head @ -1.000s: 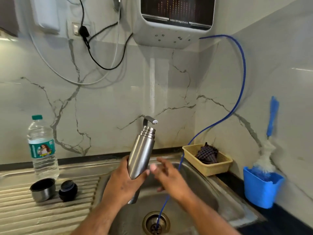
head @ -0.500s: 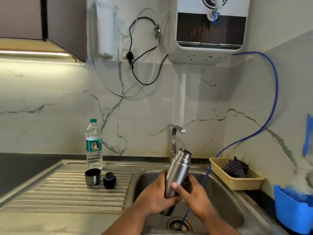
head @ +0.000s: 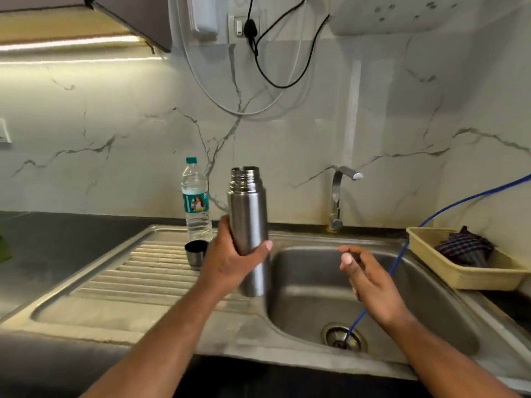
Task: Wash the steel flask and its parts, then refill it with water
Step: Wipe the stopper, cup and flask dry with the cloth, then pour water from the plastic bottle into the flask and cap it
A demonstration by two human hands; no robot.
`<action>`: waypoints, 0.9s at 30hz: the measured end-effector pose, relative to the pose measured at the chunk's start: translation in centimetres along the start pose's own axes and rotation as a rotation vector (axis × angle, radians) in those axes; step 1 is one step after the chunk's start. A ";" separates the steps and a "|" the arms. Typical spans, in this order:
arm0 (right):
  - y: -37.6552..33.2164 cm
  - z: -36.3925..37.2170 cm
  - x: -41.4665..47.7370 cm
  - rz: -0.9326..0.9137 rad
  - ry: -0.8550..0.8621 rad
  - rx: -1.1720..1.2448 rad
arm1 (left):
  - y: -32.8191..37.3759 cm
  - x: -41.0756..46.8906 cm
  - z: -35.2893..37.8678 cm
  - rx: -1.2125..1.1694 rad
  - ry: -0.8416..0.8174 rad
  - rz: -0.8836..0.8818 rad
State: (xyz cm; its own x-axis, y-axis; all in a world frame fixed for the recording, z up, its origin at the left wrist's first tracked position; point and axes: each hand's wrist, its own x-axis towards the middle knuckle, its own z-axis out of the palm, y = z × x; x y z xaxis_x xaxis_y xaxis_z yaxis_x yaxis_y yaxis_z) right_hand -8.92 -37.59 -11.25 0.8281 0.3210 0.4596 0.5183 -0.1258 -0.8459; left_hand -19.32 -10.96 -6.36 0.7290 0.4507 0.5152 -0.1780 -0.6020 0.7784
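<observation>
Closest to the person is the steel sink [head: 301, 271]. Its round drain [head: 343, 337] is at the bottom. A thin blue tube [head: 399, 255] runs down from the right and goes into the drain.

The right hand [head: 370, 285] is over the sink bowl. Its fingers are a little bent and apart, and it holds nothing. It is well apart from the flask.

The left hand [head: 235, 259] holds the steel flask [head: 248, 225]. Its fingers and thumb are wrapped tight round the lower half. The flask stands straight up in the air, above the edge where the bowl meets the ridged draining board [head: 138, 271]. Its top is open, with no lid on it, and the screw rings at the neck show.

Just behind the left hand, a small steel cup [head: 196, 254] sits on the draining board with its open side up. Right behind the cup stands a clear plastic water bottle [head: 196, 205] with a green cap.

Behind the sink bowl is a shiny tap [head: 335, 202]. No water can be seen coming out. To the right, a tan basket [head: 488, 278] sits beside the sink with a dark checked cloth [head: 462, 249] in it.

The wall at the back is white with grey lines. High up, a black plug [head: 249, 27] sits in a socket, and its cord hangs down in a loop.
</observation>
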 end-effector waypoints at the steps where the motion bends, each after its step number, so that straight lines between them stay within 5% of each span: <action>1: 0.0 0.1 -0.1 0.008 -0.016 0.008 | -0.5 -0.2 -1.3 0.022 0.014 -0.016; 7: -0.2 0.6 -0.3 0.033 -0.073 0.049 | -2.5 -2.1 -5.5 0.051 0.033 -0.075; 27: -2.2 1.1 -2.0 0.072 -0.110 -0.014 | -4.7 -4.3 -6.2 -0.060 -0.264 -0.120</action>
State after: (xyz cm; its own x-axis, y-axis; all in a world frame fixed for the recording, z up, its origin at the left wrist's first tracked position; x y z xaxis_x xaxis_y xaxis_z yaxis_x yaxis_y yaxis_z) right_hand -11.89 -36.92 -10.63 0.8354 0.4112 0.3647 0.4617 -0.1649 -0.8716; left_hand -25.71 -6.02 -10.01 0.8924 0.3250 0.3130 -0.1130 -0.5107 0.8523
